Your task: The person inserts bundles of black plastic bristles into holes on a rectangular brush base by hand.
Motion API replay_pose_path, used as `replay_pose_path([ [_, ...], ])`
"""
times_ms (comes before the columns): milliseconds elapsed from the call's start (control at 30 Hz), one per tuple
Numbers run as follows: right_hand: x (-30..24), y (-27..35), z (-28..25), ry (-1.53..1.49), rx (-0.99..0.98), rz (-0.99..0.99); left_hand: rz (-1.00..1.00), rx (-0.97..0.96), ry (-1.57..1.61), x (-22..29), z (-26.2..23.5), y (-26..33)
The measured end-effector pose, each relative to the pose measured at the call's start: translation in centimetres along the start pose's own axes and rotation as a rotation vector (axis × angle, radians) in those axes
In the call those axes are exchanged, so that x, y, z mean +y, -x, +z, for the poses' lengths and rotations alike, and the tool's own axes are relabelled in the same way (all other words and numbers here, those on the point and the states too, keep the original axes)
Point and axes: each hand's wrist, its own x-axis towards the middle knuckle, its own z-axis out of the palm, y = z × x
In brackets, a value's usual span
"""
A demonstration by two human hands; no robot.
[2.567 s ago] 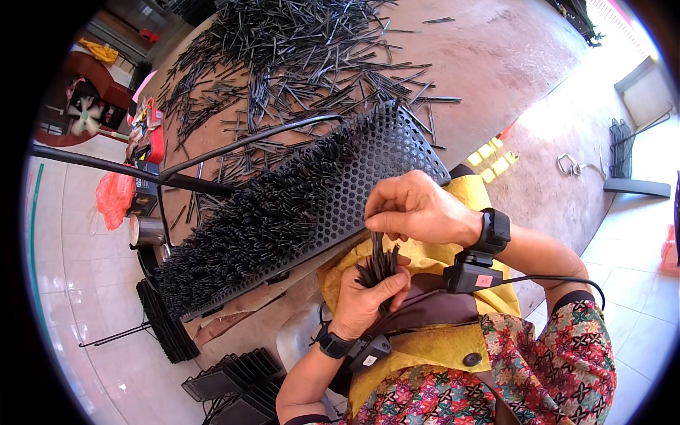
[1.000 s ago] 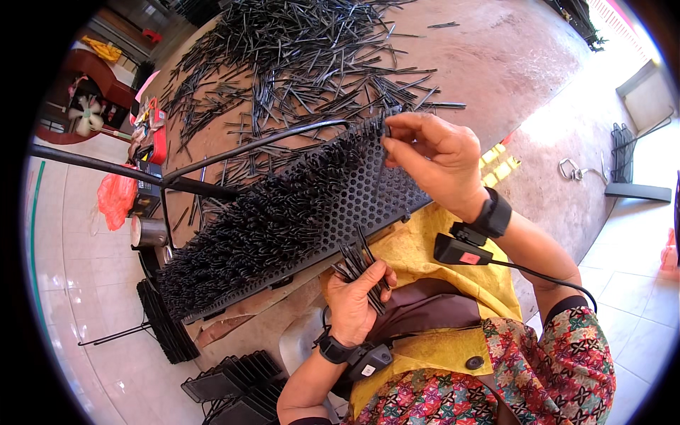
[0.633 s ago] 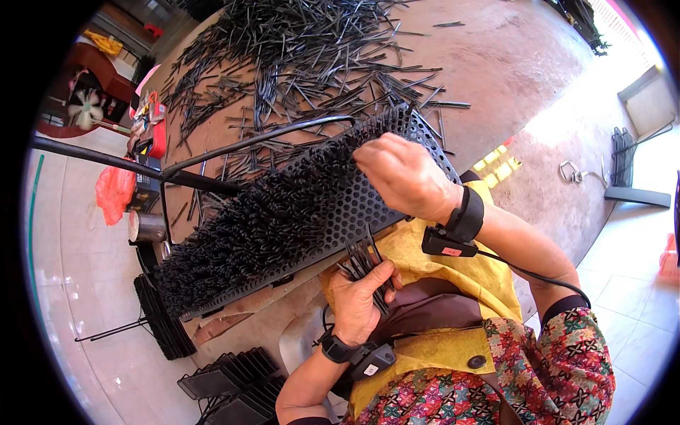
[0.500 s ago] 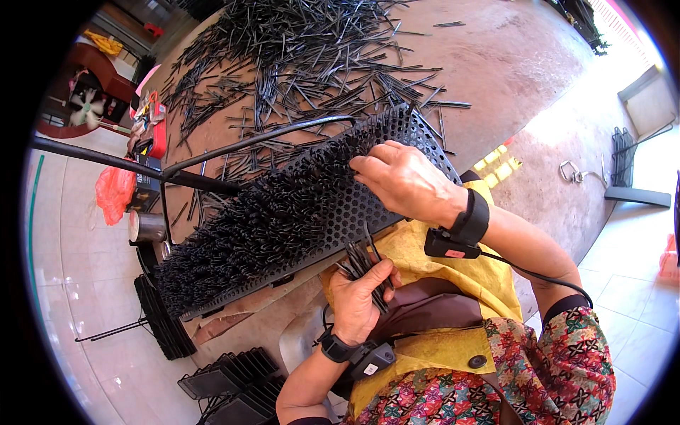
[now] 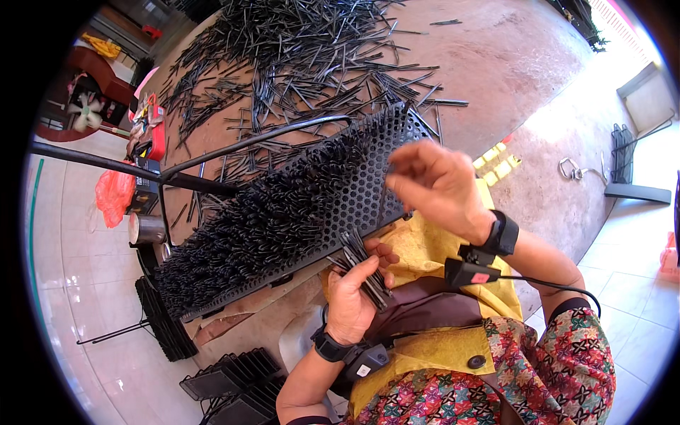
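A long black perforated panel (image 5: 347, 212) slants across the middle, with dense black looped bristles (image 5: 262, 205) over most of its left and centre. Bare holes show toward its right end. My left hand (image 5: 358, 294) is closed round a bundle of thin black strips (image 5: 365, 265) just below the panel's near edge. Above the panel's right part is my right hand (image 5: 435, 185), its fingers curled and the tips close together. A small dark bit shows at those fingertips; I cannot make out what it is.
A large heap of loose black strips (image 5: 283, 64) covers the table (image 5: 496, 49) beyond the panel. A black metal bar frame (image 5: 205, 180) reaches in from the left. A tin can (image 5: 147, 228) and orange plastic bag (image 5: 115, 195) are at left; dark racks (image 5: 230, 372) stand below.
My right hand has drawn back from the bristles, moving right and toward me. The bundle in my left hand has tilted slightly; the panel has barely moved.
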Motion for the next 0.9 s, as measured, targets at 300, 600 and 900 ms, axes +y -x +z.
replay_pose_path([
  [300, 2.0, -3.4, 0.6, 0.289, 0.163, -0.543, -0.037, 0.023, 0.007, -0.5, -0.7, 0.6],
  [600, 2.0, -3.0, 0.5, 0.802, -0.222, -0.623, 0.006, -0.012, -0.103, -0.4, -0.5, 0.5],
  [900, 0.7, 1.4, -0.2, -0.081, -0.483, 0.247, 0.016, -0.122, -0.06, -0.1, 0.4, 1.0],
])
